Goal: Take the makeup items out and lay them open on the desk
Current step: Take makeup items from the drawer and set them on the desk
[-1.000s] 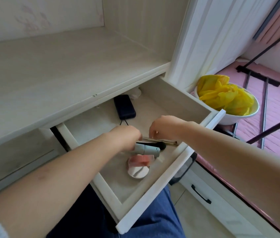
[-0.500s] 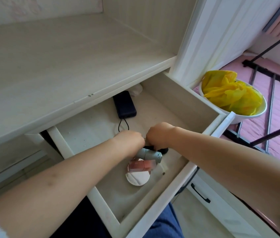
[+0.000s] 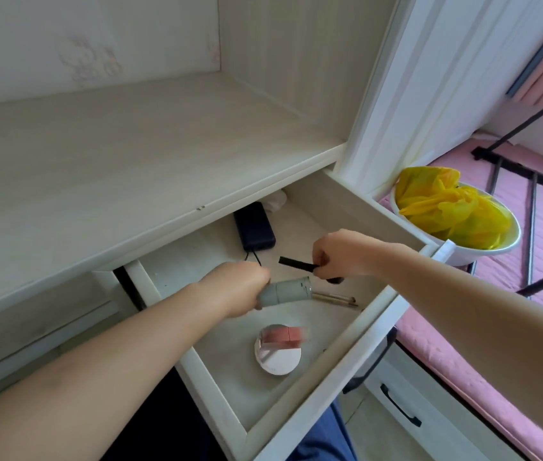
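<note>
Both hands were inside the open drawer (image 3: pixel 356 331). The left hand (image 3: pixel 233 287) was curled round a grey tube (image 3: pixel 285 291), its length pointing right; the right hand (image 3: pixel 340 254) pinched a black brush (image 3: pixel 296 262), handle pointing left. The desk (image 3: pixel 113 161) lay above and behind both

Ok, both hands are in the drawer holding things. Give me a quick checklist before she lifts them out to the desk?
1. Left hand grips grey tube: ok.
2. Right hand grips black brush: ok.
3. Desk top has bare room to lay items: ok.
4. Drawer pulled open: ok.
5. Drawer emptied of makeup: not ok; round compact, pink case and thin gold stick remain.
6. Tube cap secure: cannot tell.
</note>
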The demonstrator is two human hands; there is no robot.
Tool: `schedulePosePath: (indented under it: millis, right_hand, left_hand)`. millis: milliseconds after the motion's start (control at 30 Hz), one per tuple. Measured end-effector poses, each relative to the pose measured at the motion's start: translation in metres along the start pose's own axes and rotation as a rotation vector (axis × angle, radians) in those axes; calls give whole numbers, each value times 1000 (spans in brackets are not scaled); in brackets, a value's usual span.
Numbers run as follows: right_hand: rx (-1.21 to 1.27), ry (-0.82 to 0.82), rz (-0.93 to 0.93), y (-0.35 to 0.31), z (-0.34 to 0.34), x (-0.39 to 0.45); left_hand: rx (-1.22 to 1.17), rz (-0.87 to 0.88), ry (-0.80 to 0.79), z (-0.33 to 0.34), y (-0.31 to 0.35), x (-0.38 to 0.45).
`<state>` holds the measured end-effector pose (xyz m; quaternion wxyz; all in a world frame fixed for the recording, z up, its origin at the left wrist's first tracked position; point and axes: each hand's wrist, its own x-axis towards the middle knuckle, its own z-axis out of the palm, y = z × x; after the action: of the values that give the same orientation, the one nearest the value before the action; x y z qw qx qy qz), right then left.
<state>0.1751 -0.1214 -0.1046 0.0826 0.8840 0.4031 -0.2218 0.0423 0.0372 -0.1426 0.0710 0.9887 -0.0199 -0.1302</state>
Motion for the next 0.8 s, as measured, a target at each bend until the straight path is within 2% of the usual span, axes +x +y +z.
schedulePosePath:
  millis: [100, 200, 400, 533, 567, 600, 733, 800]
  right_hand:
    - [213, 207, -13, 0, -21, -19]
    - [335, 345, -73, -15, -42, -31]
    - [763, 531, -247, -72, -81, -33]
    - [1158, 484, -355, -128, -104, -24]
    - [1211, 436, -434, -173, -122, -17]
    - [1269, 401, -455, -187, -126, -16]
    - [1370, 307, -504, -234, -135, -2]
    - [1377, 256, -524, -280, -141, 15]
  left_hand:
    - [-279, -47, 123, -22, -10, -26]
    - [-562, -106, 215, -48, -16, -62]
    - [-762, -204, 474, -92, -34, -133]
    - [-973, -307, 662, -113, -60, -180]
    - [-997, -367, 780, -123, -80, -218]
    - [-1016, -370, 811, -124, -89, -226]
    - [-1063, -478, 925, -128, -124, -250]
    - [-1048, -574, 998, -126, -157, -279]
